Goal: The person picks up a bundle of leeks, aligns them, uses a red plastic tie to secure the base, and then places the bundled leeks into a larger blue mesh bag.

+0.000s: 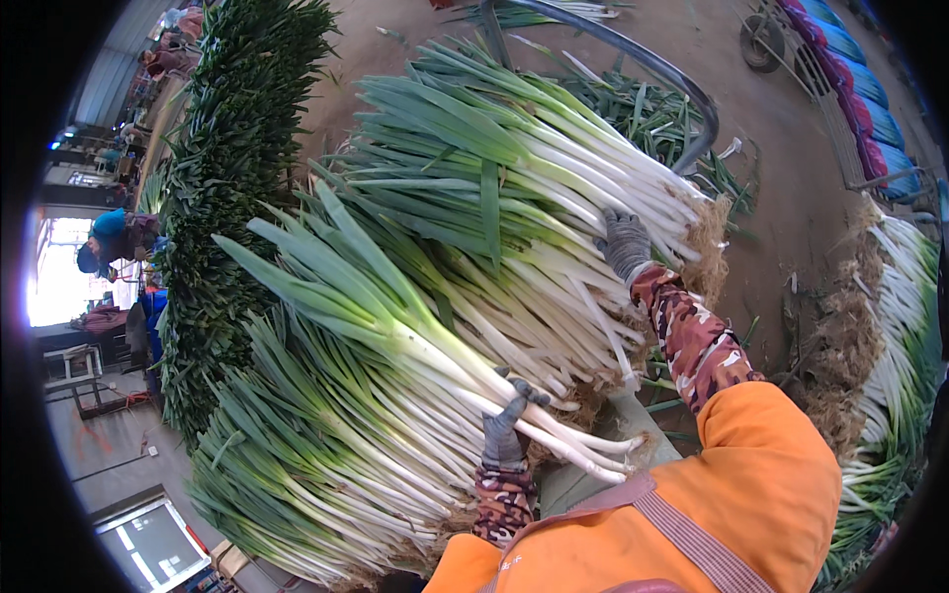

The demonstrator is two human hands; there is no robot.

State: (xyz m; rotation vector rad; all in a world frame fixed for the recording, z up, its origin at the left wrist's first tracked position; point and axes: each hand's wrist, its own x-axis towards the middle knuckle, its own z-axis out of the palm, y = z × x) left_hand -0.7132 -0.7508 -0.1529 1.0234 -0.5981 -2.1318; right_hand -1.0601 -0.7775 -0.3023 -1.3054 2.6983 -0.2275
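Note:
My left hand (504,432), in a grey glove, is closed around the white shanks of a few long leeks (435,355). Their green leaves fan out to the upper left, and their roots point toward my orange clothing. Farther off to the right, my right hand (625,244), also gloved in grey, rests on the white stalks of a big leek pile (554,163). Its fingers look apart, though the stalks partly hide the tips. Under the held leeks, more leeks (366,445) lie side by side, roots toward me.
A curved metal bar (633,49) arches over the pile's far side. At far left stands a tall bank of green leaves (237,178). More leeks (895,326) are stacked on the right, roots inward. Beyond is a cart with blue bundles (870,89). A person (114,242) is at left.

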